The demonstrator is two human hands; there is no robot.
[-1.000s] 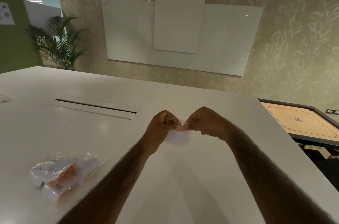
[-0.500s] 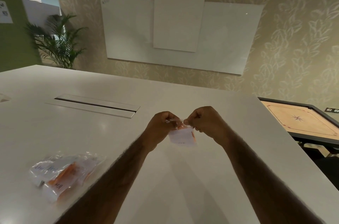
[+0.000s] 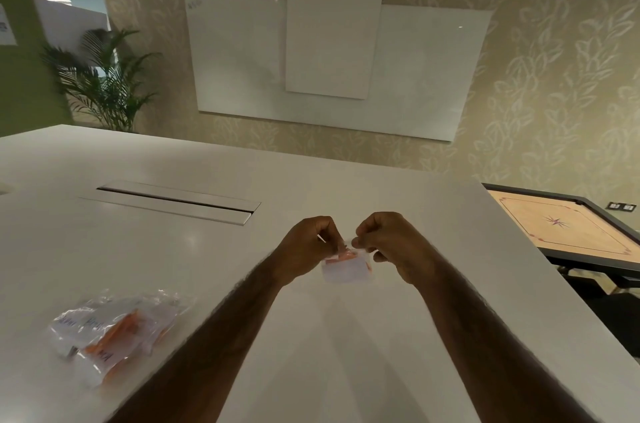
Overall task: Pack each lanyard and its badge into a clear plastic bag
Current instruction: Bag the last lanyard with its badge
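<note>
Above the white table (image 3: pixel 311 336), left hand (image 3: pixel 304 252) and right hand (image 3: pixel 398 246) pinching clear bag (image 3: pixel 346 270)

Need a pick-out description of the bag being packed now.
On the large white table, look where the left hand and right hand meet. The small clear plastic bag, with white badge and orange lanyard, hangs pinched between them. Unlike the heap of filled clear bags lying front-left, it is single and in hand.
</note>
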